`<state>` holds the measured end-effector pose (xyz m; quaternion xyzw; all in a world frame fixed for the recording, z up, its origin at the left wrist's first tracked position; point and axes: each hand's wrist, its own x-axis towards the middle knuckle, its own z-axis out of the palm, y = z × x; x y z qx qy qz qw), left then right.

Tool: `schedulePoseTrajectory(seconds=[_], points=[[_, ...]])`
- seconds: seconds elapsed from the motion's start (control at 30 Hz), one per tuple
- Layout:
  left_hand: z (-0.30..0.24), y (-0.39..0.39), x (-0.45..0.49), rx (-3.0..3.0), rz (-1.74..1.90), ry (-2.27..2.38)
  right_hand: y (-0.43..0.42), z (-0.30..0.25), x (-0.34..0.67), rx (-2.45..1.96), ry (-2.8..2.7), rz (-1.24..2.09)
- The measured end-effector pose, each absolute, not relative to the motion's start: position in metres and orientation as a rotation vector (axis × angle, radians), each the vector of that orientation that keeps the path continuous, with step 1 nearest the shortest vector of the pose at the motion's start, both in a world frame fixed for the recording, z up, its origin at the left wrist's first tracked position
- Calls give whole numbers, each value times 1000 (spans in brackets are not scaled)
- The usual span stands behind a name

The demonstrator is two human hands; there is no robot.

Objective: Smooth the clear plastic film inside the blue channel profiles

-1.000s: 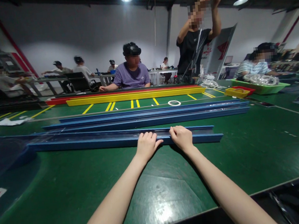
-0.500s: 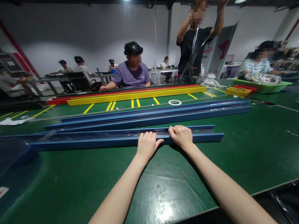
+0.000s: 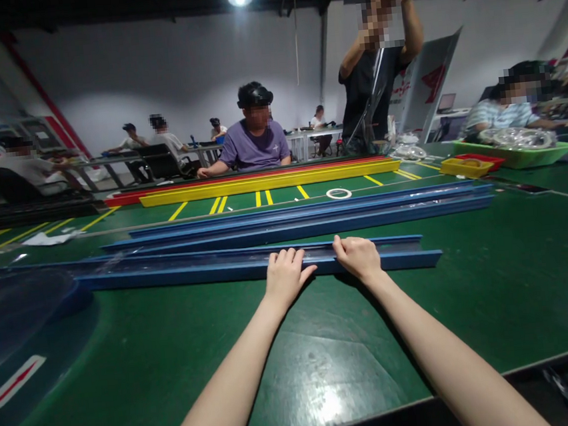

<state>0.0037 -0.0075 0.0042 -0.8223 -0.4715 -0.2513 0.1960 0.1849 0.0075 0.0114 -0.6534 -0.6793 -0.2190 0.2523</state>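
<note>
A long blue channel [image 3: 209,274] with raised walls lies across the green table in front of me. My left hand [image 3: 285,276] is laid over its near wall, fingers bent into the trough and thumb pointing right along the wall. Close by on the right, my right hand [image 3: 359,256] is curled into a fist on the same wall, near the channel's right end; its fingertips are hidden. A glossy clear layer shows inside the trough. At the left, a curled clear plastic sheet [image 3: 28,324] bearing a white-and-red label [image 3: 14,383] reaches the channel.
More blue channels [image 3: 315,227] lie just behind. Farther back are a yellow channel [image 3: 271,183], red ones, a white ring [image 3: 339,194] and a green tray [image 3: 534,155] of clear coils. A seated person [image 3: 257,138] faces me; a standing person [image 3: 371,97] holds up clear film.
My view has shifted slightly left, so everything appears farther right. Both hands stay at about the same place on the channel. The standing person's hands have come together.
</note>
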Motion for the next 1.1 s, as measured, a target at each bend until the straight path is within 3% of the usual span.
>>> schedulePoseTrajectory(seconds=[0.4, 1.1], points=[[2, -6, 6, -2330, -659, -1266, 0, 17, 247, -2099, -1720, -512], [4, -6, 8, -2338, -665, -1359, -4, 23, 243, -2117, -1698, -394]])
